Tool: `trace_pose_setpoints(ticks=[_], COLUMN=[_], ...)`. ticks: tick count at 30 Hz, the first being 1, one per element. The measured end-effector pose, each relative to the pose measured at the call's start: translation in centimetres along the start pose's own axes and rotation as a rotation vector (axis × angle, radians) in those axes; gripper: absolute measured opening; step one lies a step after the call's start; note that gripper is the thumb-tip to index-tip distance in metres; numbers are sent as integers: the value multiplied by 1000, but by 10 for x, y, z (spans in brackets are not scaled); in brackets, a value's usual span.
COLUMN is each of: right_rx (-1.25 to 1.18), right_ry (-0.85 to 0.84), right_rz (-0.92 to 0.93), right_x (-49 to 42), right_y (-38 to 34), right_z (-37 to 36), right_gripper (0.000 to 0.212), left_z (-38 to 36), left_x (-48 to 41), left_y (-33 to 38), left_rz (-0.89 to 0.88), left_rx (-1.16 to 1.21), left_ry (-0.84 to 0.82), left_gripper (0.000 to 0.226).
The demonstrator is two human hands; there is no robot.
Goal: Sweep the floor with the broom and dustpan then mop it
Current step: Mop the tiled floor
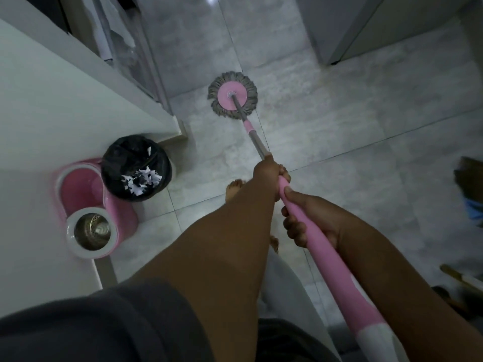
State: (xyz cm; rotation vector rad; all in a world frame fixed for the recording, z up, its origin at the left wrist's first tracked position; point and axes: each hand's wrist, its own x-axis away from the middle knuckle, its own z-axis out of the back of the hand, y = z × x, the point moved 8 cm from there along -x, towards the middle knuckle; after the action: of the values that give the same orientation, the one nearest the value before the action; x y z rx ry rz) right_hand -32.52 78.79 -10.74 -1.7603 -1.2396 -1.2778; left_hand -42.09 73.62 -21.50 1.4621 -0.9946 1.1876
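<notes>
A spin mop with a round pink head and grey strands (232,96) rests flat on the grey tiled floor (352,142) ahead of me. Its metal-and-pink handle (324,257) runs back toward me. My left hand (269,173) grips the handle higher up, where metal meets pink. My right hand (308,218) grips the pink part closer to my body. No broom is clearly in view.
A pink mop bucket (86,194) with a steel spinner basket (92,231) stands at the left by a white counter (52,100). Beside it is a black-lined bin (136,167) holding paper scraps. My bare feet (234,190) are on the tiles. Cabinets (366,30) stand far right.
</notes>
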Motion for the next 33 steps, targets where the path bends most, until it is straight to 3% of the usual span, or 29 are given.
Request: trace_pose_setpoints(ticks=[7, 13, 17, 33], right_rx=[164, 199, 192, -320], right_ry=[-40, -26, 42, 84], right_rz=[-7, -53, 0, 152], right_x=[-26, -28, -8, 64], right_y=[-26, 5, 14, 58], right_z=[-45, -41, -5, 110], right_gripper=[48, 48, 49, 40], left_z=[44, 68, 39, -107], left_x=[-11, -9, -2, 20], left_y=[42, 8, -20, -116], left_rz=[-35, 12, 13, 100], left_rx=[151, 174, 192, -301], left_ry=[37, 143, 117, -65], left_gripper=[42, 46, 43, 50])
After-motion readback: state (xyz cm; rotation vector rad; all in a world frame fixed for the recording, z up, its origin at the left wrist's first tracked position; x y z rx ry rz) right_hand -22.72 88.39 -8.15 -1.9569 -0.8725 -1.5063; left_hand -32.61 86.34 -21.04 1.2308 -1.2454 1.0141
